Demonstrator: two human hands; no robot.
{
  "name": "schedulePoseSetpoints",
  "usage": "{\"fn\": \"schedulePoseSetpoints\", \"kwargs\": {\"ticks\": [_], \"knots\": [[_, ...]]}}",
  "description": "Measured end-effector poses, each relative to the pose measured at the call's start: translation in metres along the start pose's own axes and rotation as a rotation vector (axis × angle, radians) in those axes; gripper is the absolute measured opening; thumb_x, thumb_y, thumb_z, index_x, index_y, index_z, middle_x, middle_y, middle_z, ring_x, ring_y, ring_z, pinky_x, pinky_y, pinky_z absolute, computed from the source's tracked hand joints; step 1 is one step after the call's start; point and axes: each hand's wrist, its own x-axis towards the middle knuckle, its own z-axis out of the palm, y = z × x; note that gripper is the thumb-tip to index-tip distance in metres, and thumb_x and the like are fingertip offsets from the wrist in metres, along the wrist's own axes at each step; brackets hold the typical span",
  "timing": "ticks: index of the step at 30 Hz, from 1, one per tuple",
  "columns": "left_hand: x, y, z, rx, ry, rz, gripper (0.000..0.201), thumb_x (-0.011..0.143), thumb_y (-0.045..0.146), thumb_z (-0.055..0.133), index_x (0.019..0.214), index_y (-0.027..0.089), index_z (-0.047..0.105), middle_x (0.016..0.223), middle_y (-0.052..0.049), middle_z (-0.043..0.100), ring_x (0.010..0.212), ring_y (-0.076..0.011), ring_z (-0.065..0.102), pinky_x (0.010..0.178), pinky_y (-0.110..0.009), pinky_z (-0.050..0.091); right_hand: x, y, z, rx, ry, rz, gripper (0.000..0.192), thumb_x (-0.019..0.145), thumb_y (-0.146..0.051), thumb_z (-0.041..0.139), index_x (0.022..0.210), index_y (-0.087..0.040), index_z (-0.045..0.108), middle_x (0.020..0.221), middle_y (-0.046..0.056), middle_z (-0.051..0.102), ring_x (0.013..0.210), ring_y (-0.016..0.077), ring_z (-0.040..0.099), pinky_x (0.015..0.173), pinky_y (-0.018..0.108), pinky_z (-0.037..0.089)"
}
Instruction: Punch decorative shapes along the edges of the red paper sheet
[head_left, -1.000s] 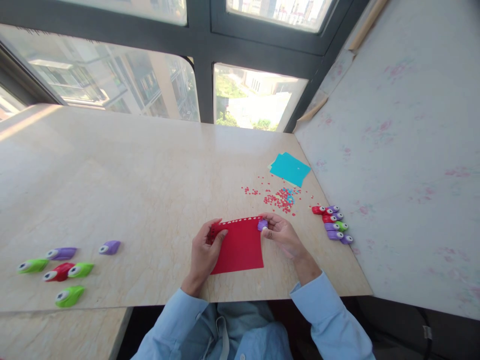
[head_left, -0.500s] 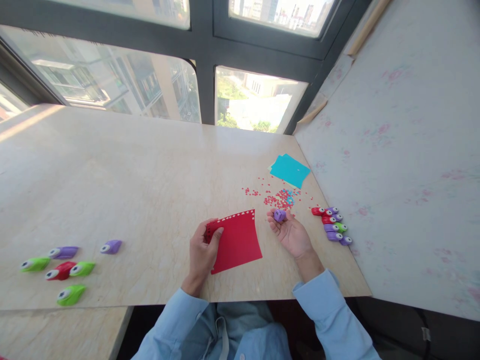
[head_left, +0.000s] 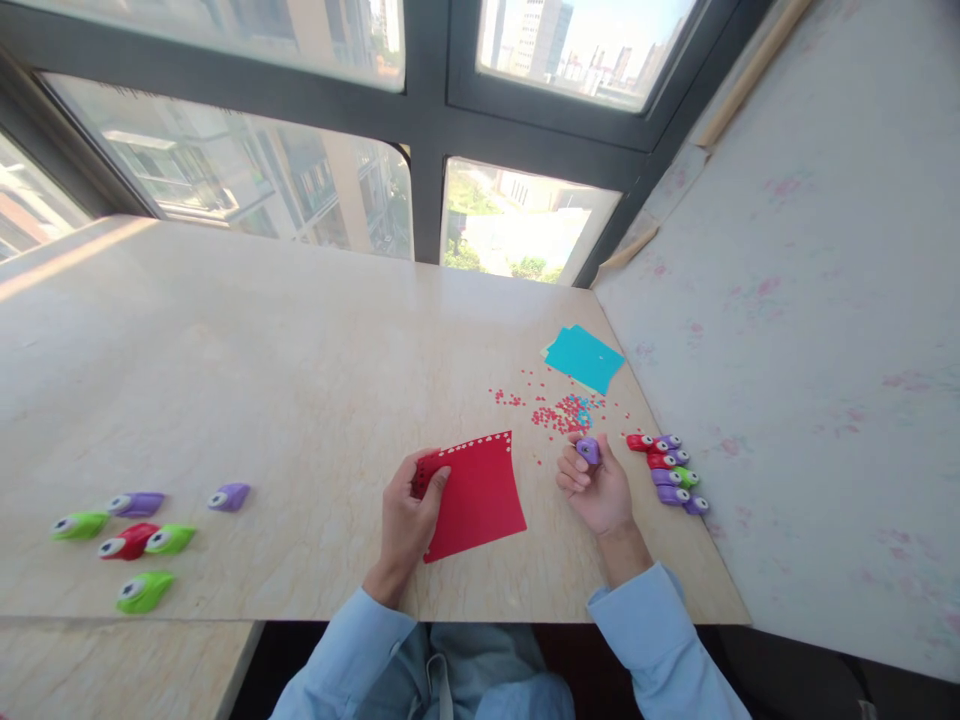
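While pinched: punch [head_left: 588,450] in right hand [head_left: 596,487]

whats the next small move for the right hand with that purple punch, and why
Probably set the purple punch down with the punches at the table's right edge. The right hand holds it off the red paper, close to that cluster, and the paper's top edge already shows a full row of holes. The left hand pins the paper's left corner.

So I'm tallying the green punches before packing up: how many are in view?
4: three green punches on the table's left side, at and, and one in the cluster right of the right hand. More may be hidden there.
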Motion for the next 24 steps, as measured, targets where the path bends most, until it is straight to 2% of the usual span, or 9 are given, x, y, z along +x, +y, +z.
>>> {"fn": "schedulePoseSetpoints", "kwargs": {"ticks": [2,4,6,8,11,15,18,21,24], "knots": [[0.0,0.001,0.0,-0.015,0.003,-0.005,0.029,0.086,0.043,0.063,0.102,0.019,0.065,0.095,-0.004,0.07,0.085,-0.0153,0.064,0.077,-0.027,0.053,-0.002,0.002,0.005,-0.009,-0.056,0.066,0.038,0.086,-0.06,0.062,0.092,-0.024,0.069,0.055,-0.006,0.04,0.045,0.0076,0.036,0.058,0.029,0.052],[-0.001,0.001,-0.001,-0.027,0.007,-0.014,0.029,0.086,0.043,0.063,0.101,0.018,0.065,0.092,-0.004,0.07,0.083,-0.0148,0.064,0.075,-0.026,0.052,-0.003,0.005,0.011,-0.05,-0.065,0.072,0.041,0.082,-0.063,0.066,0.09,-0.023,0.07,0.056,-0.006,0.044,0.051,0.0093,0.043,0.078,0.042,0.055],[-0.002,0.0,-0.002,-0.038,0.008,-0.023,0.03,0.086,0.044,0.063,0.1,0.018,0.064,0.091,-0.004,0.07,0.082,-0.0147,0.064,0.074,-0.026,0.052,-0.003,0.006,0.016,-0.088,0.022,-0.094,0.041,0.078,-0.063,0.07,0.09,-0.023,0.071,0.061,-0.004,0.05,0.06,0.0116,0.051,0.096,0.048,0.05],[-0.003,-0.002,-0.003,-0.053,0.005,-0.032,0.03,0.086,0.044,0.063,0.1,0.017,0.064,0.091,-0.004,0.07,0.081,-0.0147,0.064,0.072,-0.025,0.052,-0.002,0.003,0.016,-0.076,0.157,-0.348,0.037,0.078,-0.062,0.071,0.089,-0.026,0.072,0.064,-0.004,0.052,0.065,0.0118,0.052,0.107,0.047,0.043],[-0.005,-0.004,-0.004,-0.066,0.002,-0.042,0.032,0.085,0.045,0.063,0.1,0.017,0.064,0.091,-0.005,0.07,0.081,-0.0152,0.065,0.07,-0.025,0.052,-0.003,-0.006,0.011,-0.022,0.258,-0.503,0.034,0.082,-0.062,0.065,0.087,-0.03,0.072,0.061,-0.004,0.047,0.063,0.0123,0.049,0.108,0.044,0.042],[-0.006,-0.003,-0.005,-0.054,0.009,-0.043,0.031,0.085,0.045,0.063,0.098,0.016,0.063,0.088,-0.005,0.07,0.078,-0.015,0.064,0.066,-0.024,0.052,-0.003,-0.007,0.006,-0.01,0.211,-0.33,0.035,0.079,-0.062,0.068,0.089,-0.029,0.073,0.062,-0.004,0.048,0.062,0.013,0.049,0.096,0.044,0.049],[-0.006,-0.002,-0.005,-0.068,0.007,-0.042,0.03,0.085,0.044,0.063,0.097,0.017,0.062,0.086,-0.005,0.07,0.075,-0.0145,0.064,0.064,-0.023,0.052,0.001,0.0,0.008,-0.086,0.124,-0.15,0.039,0.075,-0.061,0.073,0.088,-0.024,0.073,0.058,-0.004,0.049,0.062,0.0133,0.052,0.103,0.048,0.044],[-0.007,-0.001,-0.006,-0.103,-0.007,-0.052,0.029,0.085,0.043,0.063,0.098,0.017,0.062,0.088,-0.006,0.071,0.075,-0.0151,0.066,0.063,-0.023,0.053,0.002,0.005,0.009,-0.144,0.074,-0.108,0.04,0.078,-0.061,0.071,0.09,-0.022,0.073,0.052,-0.006,0.044,0.061,0.0129,0.052,0.11,0.049,0.039],[-0.008,0.001,-0.007,-0.107,-0.008,-0.062,0.029,0.085,0.041,0.062,0.1,0.017,0.062,0.092,-0.007,0.071,0.079,-0.0159,0.068,0.065,-0.023,0.054,0.001,0.005,0.007,-0.139,0.063,-0.11,0.042,0.079,-0.062,0.069,0.093,-0.023,0.072,0.051,-0.007,0.04,0.059,0.0114,0.05,0.104,0.047,0.044]]}}
